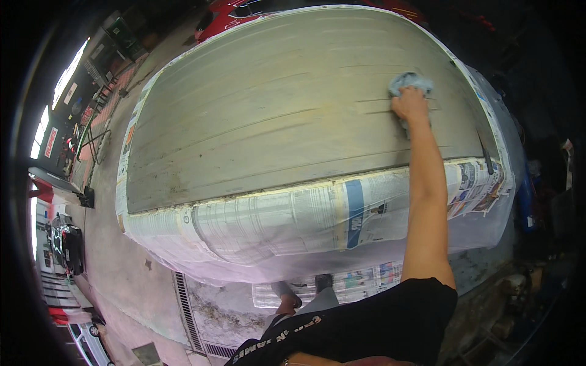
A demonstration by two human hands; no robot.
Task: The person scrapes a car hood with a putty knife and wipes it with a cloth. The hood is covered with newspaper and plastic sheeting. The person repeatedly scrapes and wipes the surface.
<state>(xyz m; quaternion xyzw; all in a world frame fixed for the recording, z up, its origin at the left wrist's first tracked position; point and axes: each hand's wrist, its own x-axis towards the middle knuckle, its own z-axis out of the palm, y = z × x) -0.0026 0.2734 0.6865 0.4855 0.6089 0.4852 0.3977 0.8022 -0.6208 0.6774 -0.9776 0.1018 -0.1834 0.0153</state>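
Observation:
My right hand [412, 105] presses a crumpled light blue-grey cloth [410, 80] onto the far right part of a large panel [262, 104]. The fingers are closed over the cloth, and that arm stretches out straight. The panel is dull grey-green with yellowish patches, long ridges and dark specks near its front left. Taped newspaper [274, 213] covers the edge nearest me. Low by my legs a small patch of skin shows, perhaps my left hand [287, 304]; its fingers cannot be made out.
Clear plastic sheeting [476, 235] hangs round the panel below the newspaper. A red car [221, 19] stands behind it. On the left are a dark car [67, 244] and a silver car [90, 343]. A drain grate [186, 311] crosses the concrete floor.

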